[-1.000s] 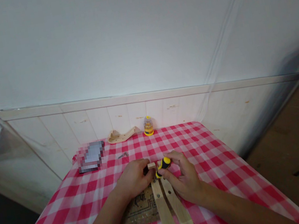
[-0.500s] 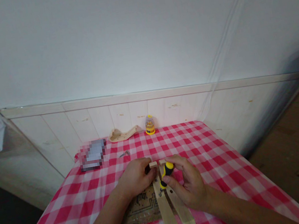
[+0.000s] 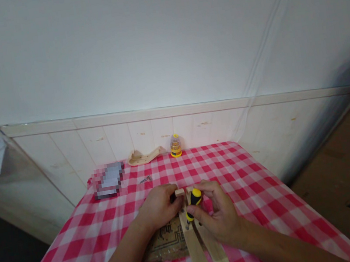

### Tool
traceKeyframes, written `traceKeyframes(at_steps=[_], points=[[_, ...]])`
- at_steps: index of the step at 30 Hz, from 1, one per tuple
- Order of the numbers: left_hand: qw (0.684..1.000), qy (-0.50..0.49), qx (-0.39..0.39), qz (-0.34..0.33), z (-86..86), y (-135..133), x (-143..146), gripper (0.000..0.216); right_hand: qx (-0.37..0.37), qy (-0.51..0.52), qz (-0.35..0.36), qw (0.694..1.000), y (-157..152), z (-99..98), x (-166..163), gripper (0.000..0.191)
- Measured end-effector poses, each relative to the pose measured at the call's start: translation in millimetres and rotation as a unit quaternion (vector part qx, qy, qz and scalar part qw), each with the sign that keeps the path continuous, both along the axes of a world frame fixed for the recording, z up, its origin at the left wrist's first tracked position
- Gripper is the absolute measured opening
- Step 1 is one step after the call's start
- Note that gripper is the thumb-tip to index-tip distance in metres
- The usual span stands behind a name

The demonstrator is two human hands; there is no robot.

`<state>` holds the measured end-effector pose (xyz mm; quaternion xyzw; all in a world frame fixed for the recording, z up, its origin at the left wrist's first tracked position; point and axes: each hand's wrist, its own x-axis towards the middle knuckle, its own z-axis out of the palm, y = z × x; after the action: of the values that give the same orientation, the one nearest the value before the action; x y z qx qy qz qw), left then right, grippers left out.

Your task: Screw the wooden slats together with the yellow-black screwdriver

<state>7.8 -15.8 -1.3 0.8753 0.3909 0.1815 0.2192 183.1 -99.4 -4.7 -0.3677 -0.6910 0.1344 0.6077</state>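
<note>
My right hand point(image 3: 220, 217) is closed round a yellow and black screwdriver point(image 3: 194, 202), which leans with its tip down at a screw point(image 3: 187, 227) in the left wooden strip point(image 3: 195, 249). My left hand point(image 3: 160, 205) grips the far end of that strip from the left, its fingers partly hidden behind the wood. Alongside, under my right hand, lies a second wooden strip point(image 3: 215, 248) with a dark hole or screw in it. Beneath the strips and my left wrist is a brown board point(image 3: 166, 245) with black printed patterns.
A red and white checked cloth point(image 3: 252, 180) covers the table. Toward the wall stand a yellow screwdriver-bit case point(image 3: 175, 146) and a curved wooden piece point(image 3: 144, 157). A few loose screws point(image 3: 146, 179) lie nearer, with a blurred-out phone-like device point(image 3: 110, 179) to their left.
The screwdriver handle has tilted slightly to the left, and my right fingers have shifted a little with it. My left hand and the wooden strips stay in place.
</note>
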Motion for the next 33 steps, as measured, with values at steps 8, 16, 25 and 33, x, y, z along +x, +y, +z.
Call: traceKeyframes(at_steps=[8, 16, 25, 33], points=[[1.000, -0.004, -0.005, -0.002, 2.4, -1, 0, 0.022, -0.024, 0.007, 0.033, 0.999, -3, -3.0, 0, 0.038], [1.000, -0.014, -0.005, -0.006, 3.1, -1, 0, 0.023, -0.010, -0.024, 0.088, 0.996, -9, 8.4, 7, 0.037], [1.000, -0.014, 0.001, -0.002, 2.3, -2, 0, 0.023, 0.010, -0.041, 0.022, 0.999, -7, 0.4, 11, 0.041], [1.000, -0.011, -0.002, -0.005, 1.0, -1, 0, 0.025, 0.037, -0.032, 0.024, 0.999, -4, -1.4, 8, 0.041]])
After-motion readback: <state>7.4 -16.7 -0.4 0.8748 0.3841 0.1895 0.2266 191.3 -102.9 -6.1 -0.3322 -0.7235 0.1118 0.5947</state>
